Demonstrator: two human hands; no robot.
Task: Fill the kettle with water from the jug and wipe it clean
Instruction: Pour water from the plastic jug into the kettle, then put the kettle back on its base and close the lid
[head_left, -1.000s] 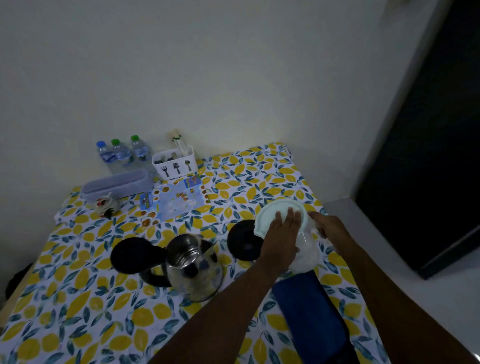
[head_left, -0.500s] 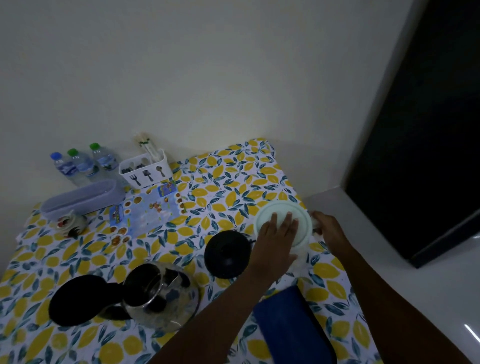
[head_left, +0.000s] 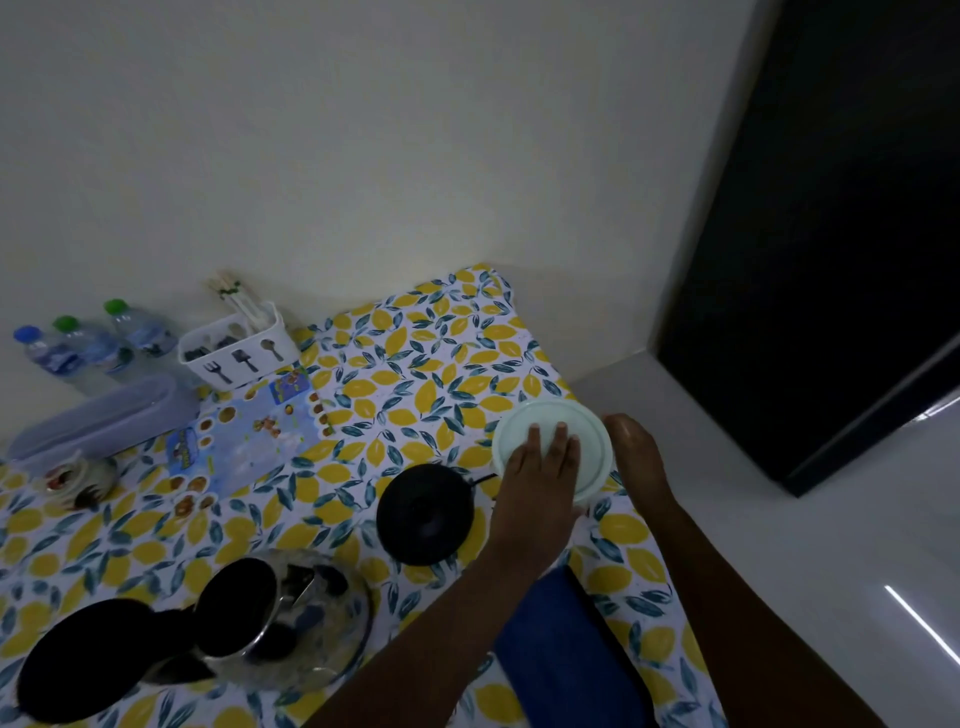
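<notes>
Nearest: blue cloth (head_left: 566, 654) folded on the lemon-print counter (head_left: 426, 374), between both forearms. Glass kettle (head_left: 280, 618) stands lower left, lid open, off its black base (head_left: 425, 513). Left hand (head_left: 540, 483) lies flat on the jug's pale lid (head_left: 571, 431), fingers (head_left: 534, 441) together, pressing. Right hand (head_left: 636, 457) touches the jug's right side; fingers hidden, grip cannot be told. Far: cutlery caddy (head_left: 240, 353), three water bottles (head_left: 88, 345) against the wall.

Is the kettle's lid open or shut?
Open: the kettle shows its dark mouth, and its black lid is swung back beside it.
</notes>
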